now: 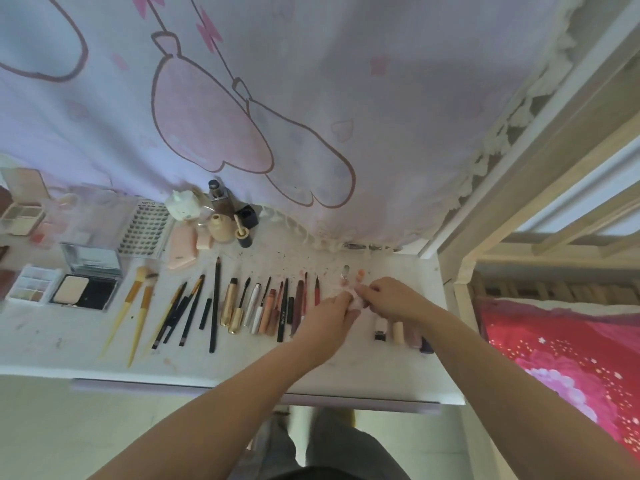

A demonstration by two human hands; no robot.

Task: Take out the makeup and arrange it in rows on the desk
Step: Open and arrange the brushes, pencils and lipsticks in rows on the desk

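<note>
bench (398, 379): white top, kinda stained and speckled with pink bits, pushed up against a pink cartoon curtain (277, 98)

left hand (327, 322): reaching in over the bench, fingertips curled in and meeting the right hand on a small pale pink thing (356, 299)

right hand (388, 297): fingers bent, pinching that same pink thing from the other side. honestly can't tell what it is, too small and blurry

makeup row: long line across the middle of the bench, all lying roughly parallel. two wooden-handled brushes (133, 310) on the left, then black pencils (194, 313), gold tubes (230, 303), mascara wands and lip stuff running right up to the left hand

short tubes (398, 332): a few stubby ones side by side just under the right wrist, near the bench's right end

compacts: open powder compact (86, 289) with its mirror up, small palette (33, 284) beside it at the far left

back row: bottles and jars (221, 216) clustered by the curtain, lash tray (145, 228) next to them

right of bench: bed frame with a red flowery blanket (568, 368)
</note>
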